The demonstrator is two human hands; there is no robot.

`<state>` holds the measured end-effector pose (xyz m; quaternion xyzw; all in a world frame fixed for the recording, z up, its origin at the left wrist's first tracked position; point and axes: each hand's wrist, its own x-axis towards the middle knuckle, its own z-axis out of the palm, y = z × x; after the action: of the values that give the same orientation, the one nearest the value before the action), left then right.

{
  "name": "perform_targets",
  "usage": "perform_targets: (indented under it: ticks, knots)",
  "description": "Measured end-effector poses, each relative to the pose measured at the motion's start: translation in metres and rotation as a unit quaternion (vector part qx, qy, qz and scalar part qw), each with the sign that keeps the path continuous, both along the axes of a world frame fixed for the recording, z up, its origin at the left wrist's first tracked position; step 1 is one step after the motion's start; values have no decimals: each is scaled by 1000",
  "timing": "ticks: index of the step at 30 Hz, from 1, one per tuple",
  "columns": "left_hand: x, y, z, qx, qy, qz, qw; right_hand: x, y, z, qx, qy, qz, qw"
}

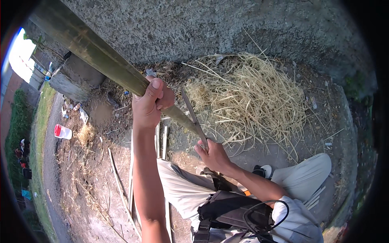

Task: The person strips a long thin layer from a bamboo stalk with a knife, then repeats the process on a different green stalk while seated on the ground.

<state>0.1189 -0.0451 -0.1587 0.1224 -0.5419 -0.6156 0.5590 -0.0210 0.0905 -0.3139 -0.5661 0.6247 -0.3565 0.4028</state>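
A long green bamboo pole (105,60) slants from the upper left down toward my lap. My left hand (150,103) is wrapped round it partway down, thumb on top. Below that grip the pole narrows and runs on behind the blade. My right hand (214,156) is closed on a long, narrow, dark knife (190,108), whose handle is hidden in the fist. The blade points up and away from me, crossing the pole's lower part; whether it touches the bamboo I cannot tell.
A heap of pale shavings (263,101) lies against the rough grey wall (194,30). Thin split strips (118,182) lie on the ground to my left. Farther left are a red-lidded plastic container (63,131), a concrete block (75,79) and litter. My bent knees (304,172) flank the work.
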Motion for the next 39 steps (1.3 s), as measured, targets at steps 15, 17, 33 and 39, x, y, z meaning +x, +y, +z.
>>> perform_targets:
  ticks: [15, 17, 33, 39]
  knots:
    - [-5, 23, 12, 6, -87, 93, 992, -128, 26, 97, -36, -22, -51, 998]
    - [-28, 25, 19, 7, -84, 104, 991, -131, 16, 108, -30, -112, -72, 991]
    - [-46, -12, 15, -100, -203, 381, 896, -166, 33, 42, 6, -278, -228, 933]
    - [-47, -23, 18, -148, -324, 256, 899, -191, 61, 31, 20, -250, -287, 925]
